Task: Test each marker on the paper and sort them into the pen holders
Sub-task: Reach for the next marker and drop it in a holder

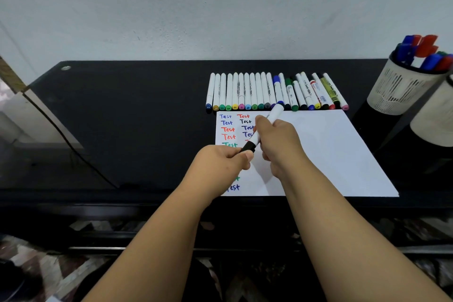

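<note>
I see both hands meeting over the left part of the white paper [331, 149], working on one marker [266, 125]. It has a white barrel and a black cap [248, 146] at its near end, and it slants from the cap up and away toward the row of markers. My right hand [279, 144] has its fingers wrapped round the barrel, while my left hand [220, 164] pinches the black cap between thumb and fingers. The cap looks seated on the barrel, though I cannot tell if it is fully closed.

The paper lies on the black desk [122, 117] and carries columns of the word "Test" in blue, red, black and green along its left side. Just beyond its far edge, the row of markers [274, 92] lies side by side, mostly white barrels with coloured end caps facing me.

At the right edge of the desk stands a white slotted pen holder [402, 88] holding several markers with blue and red caps, tips up. A second white pen holder [434, 117] stands just nearer and to its right, cut off by the frame; I cannot see inside it.
</note>
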`<move>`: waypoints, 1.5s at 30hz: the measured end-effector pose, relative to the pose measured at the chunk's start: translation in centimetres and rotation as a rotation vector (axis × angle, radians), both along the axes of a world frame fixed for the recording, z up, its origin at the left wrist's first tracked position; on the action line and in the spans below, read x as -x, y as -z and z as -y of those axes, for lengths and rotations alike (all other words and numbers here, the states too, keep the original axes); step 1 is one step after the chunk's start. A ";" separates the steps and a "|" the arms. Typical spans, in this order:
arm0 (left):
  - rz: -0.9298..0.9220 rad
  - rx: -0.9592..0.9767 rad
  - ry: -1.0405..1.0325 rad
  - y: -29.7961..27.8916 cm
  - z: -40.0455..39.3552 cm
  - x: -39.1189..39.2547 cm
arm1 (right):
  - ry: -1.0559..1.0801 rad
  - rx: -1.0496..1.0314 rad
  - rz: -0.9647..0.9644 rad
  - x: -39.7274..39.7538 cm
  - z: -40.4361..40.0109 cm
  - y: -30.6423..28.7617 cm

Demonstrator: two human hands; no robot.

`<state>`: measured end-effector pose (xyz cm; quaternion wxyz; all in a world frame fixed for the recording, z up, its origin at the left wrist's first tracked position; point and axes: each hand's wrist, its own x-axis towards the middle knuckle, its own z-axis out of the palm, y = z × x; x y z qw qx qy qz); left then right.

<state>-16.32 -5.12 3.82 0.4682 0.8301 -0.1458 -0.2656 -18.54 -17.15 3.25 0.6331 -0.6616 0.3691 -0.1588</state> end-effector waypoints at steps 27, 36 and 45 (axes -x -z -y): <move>0.173 -0.096 -0.063 0.7 -1.2 -1.2 | 0.075 -0.028 0.187 1.0 3.6 1.7; 0.248 -0.103 -0.096 1.3 -0.9 -2.9 | 0.028 0.234 0.169 0.6 3.2 3.4; 0.219 -0.086 -0.097 2.1 0.3 -3.8 | 0.010 0.324 0.118 0.2 2.8 3.9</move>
